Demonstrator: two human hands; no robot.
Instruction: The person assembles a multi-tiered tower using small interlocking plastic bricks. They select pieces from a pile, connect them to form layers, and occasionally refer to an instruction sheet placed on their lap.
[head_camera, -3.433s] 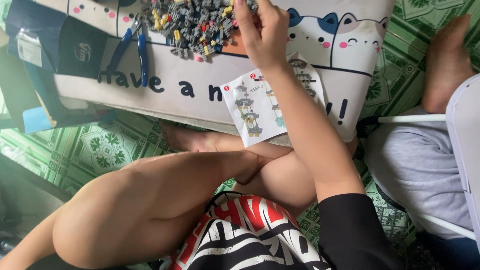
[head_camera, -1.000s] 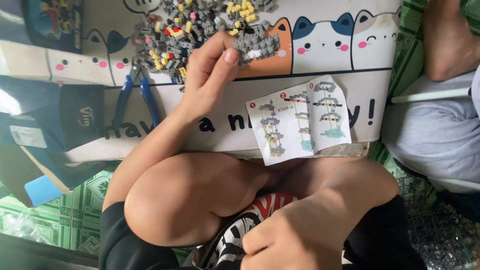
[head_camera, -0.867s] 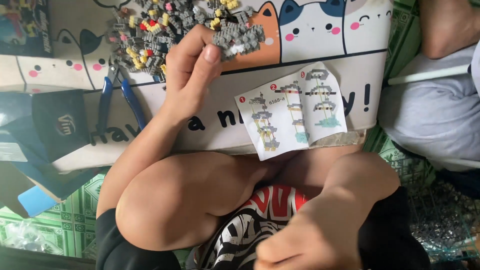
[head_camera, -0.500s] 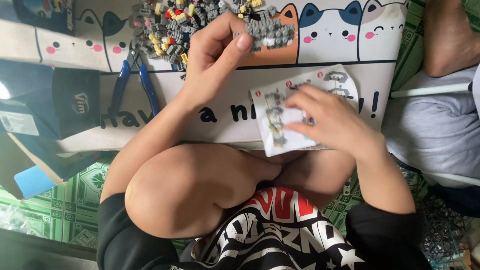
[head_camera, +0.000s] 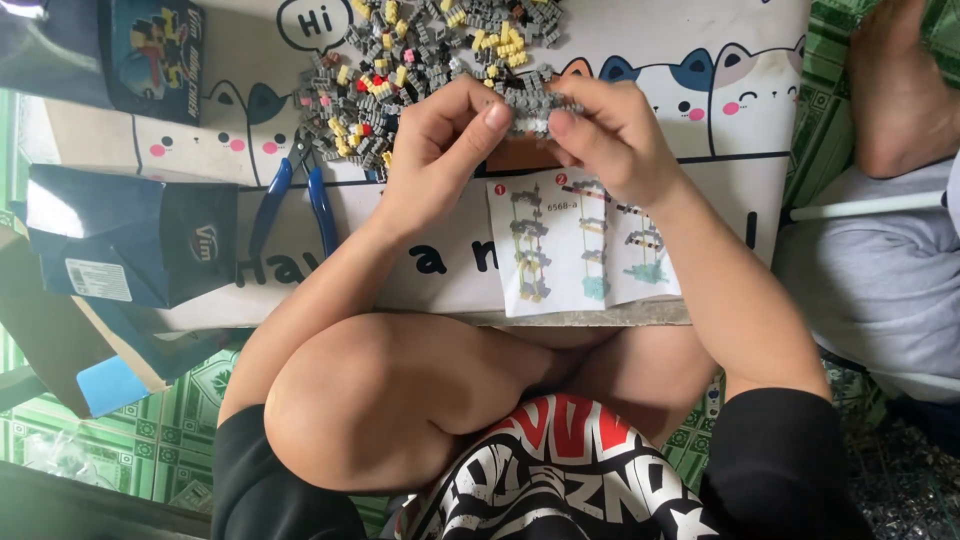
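Both hands now pinching grey brick piece.

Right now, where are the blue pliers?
In the head view, the blue-handled pliers lie on the cat-print table, left of the left hand, between the dark blue box and the brick pile.

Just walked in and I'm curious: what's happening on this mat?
A person sitting on the floor holds a small grey brick assembly between the left hand and right hand. It is held above a folded instruction sheet. A pile of tiny building bricks lies beyond it, and blue-handled pliers lie to the left.
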